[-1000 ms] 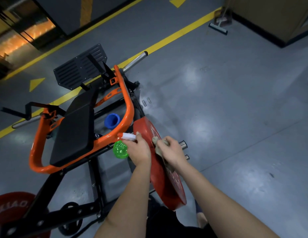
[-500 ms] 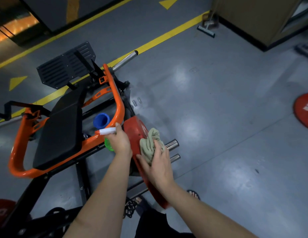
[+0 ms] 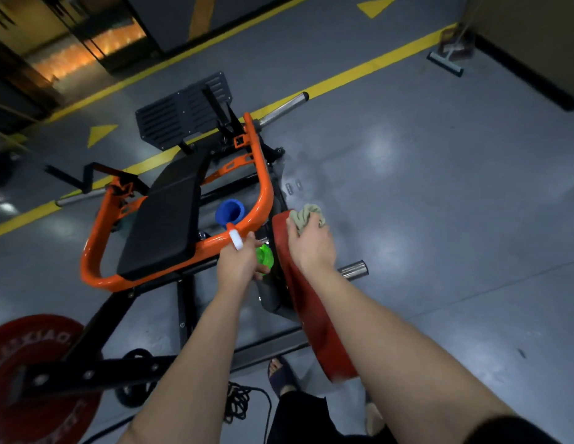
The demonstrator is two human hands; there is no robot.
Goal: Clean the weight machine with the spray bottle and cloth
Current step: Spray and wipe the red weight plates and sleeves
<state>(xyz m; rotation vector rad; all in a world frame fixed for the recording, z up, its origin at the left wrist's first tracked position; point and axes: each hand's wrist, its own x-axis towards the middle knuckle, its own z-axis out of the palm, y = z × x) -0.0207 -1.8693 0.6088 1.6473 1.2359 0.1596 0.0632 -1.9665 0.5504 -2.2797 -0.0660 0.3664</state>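
A yellow line (image 3: pixel 359 73) is crossing the grey floor (image 3: pixel 439 219) before you; a squeegee (image 3: pixel 445 64) is standing by the wall (image 3: pixel 535 27), a black cable (image 3: pixel 239 402) lying tangled.

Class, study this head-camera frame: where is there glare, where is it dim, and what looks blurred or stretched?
Head view: soft glare patches on the grey floor; dim around the red plate at bottom left; the cloth and right hand look smeared; forearms loom large toward the bottom edge, a wide-angle stretch.

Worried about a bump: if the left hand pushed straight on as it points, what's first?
Probably the orange frame bar, right ahead of the left hand and its spray bottle; depth unclear.
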